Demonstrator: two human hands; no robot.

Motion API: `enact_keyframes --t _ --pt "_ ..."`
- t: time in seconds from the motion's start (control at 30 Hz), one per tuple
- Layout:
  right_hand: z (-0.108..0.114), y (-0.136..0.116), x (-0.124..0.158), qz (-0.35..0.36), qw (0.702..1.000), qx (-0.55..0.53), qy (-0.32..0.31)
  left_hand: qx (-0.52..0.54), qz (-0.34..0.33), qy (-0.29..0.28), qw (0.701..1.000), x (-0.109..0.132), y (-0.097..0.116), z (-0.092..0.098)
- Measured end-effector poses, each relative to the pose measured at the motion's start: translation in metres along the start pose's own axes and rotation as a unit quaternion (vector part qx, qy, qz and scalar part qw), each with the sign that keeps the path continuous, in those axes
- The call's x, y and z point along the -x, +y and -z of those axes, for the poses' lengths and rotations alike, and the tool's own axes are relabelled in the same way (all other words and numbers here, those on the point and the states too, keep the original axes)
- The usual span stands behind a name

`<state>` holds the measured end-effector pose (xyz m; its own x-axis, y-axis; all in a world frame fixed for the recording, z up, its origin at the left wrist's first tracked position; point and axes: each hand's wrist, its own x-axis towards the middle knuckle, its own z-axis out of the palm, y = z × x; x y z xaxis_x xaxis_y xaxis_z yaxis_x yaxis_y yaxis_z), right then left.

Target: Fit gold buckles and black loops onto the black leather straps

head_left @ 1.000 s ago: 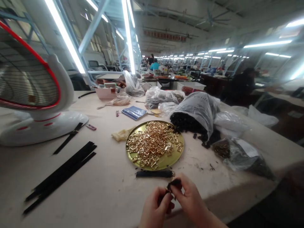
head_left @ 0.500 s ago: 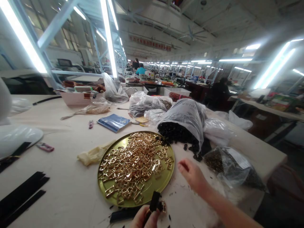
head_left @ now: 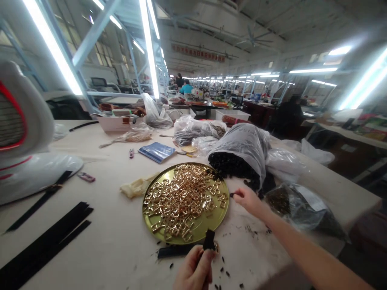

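Observation:
My left hand (head_left: 195, 270) is closed on a short black strap piece (head_left: 209, 240) with a gold buckle at its end, held near the table's front edge. My right hand (head_left: 248, 199) reaches forward and pinches a small black piece (head_left: 232, 195) just right of the round gold tray (head_left: 199, 229). The tray holds a heap of several gold buckles (head_left: 181, 197). Beyond my right hand lies a grey plastic bag (head_left: 244, 143) spilling small black pieces (head_left: 229, 166). A black strap (head_left: 175, 251) lies on the table in front of the tray.
Long black straps (head_left: 45, 241) lie at the left, with a white and red fan (head_left: 24, 141) behind them. A blue booklet (head_left: 157, 151), a yellow cloth (head_left: 136, 187), clear bags (head_left: 196, 129) and a pink box (head_left: 113, 123) sit farther back. People work at distant tables.
My hands were together on the black strap piece. My right hand let go, reached out to the right of the tray and pinched a small black piece. The left hand kept the strap.

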<state>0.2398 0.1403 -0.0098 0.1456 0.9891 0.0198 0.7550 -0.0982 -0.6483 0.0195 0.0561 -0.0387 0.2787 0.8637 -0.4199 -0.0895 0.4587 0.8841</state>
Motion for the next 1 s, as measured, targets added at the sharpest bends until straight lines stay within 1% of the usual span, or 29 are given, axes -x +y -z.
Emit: enact_keyframes --t 0.07,0.1,0.17,0.2,0.23,0.27,0.33,0.43,0.5,0.57,0.67,0.8,0.93,1.0 --pt "-0.009 -0.022 0.04 0.01 0.994 -0.086 -0.06 -0.017 -0.034 0.014 0.999 0.007 0.012 -0.003" --pt "-0.014 -0.032 0.059 0.004 0.978 -0.188 -0.096 -0.031 -0.063 0.018 0.997 0.011 0.016 -0.005" --pt "-0.021 -0.05 0.093 -0.007 0.936 -0.329 -0.123 -0.048 -0.103 0.019 0.993 0.018 0.022 -0.009" --pt "-0.024 -0.057 0.107 -0.012 0.919 -0.375 -0.125 -0.058 -0.118 0.028 0.991 0.022 0.023 -0.011" --pt "-0.026 -0.062 0.118 -0.015 0.911 -0.393 -0.123 -0.066 -0.132 0.042 0.988 0.027 0.022 -0.011" --pt "-0.028 -0.066 0.126 -0.014 0.91 -0.396 -0.122 -0.073 -0.142 0.056 0.985 0.032 0.02 -0.012" --pt "-0.03 -0.069 0.137 -0.003 0.918 -0.376 -0.125 -0.084 -0.155 0.069 0.982 0.041 0.015 -0.011" --pt "-0.026 -0.07 0.144 0.052 0.941 -0.31 -0.128 -0.077 -0.166 0.056 0.982 0.055 0.009 -0.007" --pt "-0.021 -0.07 0.148 0.093 0.951 -0.268 -0.124 -0.058 -0.16 0.046 0.984 0.063 0.008 -0.006" --pt "-0.016 -0.072 0.152 0.118 0.956 -0.24 -0.124 -0.027 -0.133 0.04 0.99 0.07 0.008 -0.006" --pt "-0.01 -0.073 0.156 0.116 0.952 -0.244 -0.143 0.013 -0.091 0.026 0.995 0.08 0.012 -0.007" --pt "-0.007 -0.071 0.159 0.088 0.94 -0.28 -0.172 0.038 -0.077 -0.01 0.996 0.087 0.013 -0.011" --pt "-0.012 -0.066 0.161 0.084 0.938 -0.287 -0.174 0.047 -0.09 0.006 0.995 0.084 0.007 -0.015" --pt "-0.017 -0.064 0.161 0.08 0.939 -0.293 -0.164 0.042 -0.095 0.014 0.994 0.08 0.004 -0.015"
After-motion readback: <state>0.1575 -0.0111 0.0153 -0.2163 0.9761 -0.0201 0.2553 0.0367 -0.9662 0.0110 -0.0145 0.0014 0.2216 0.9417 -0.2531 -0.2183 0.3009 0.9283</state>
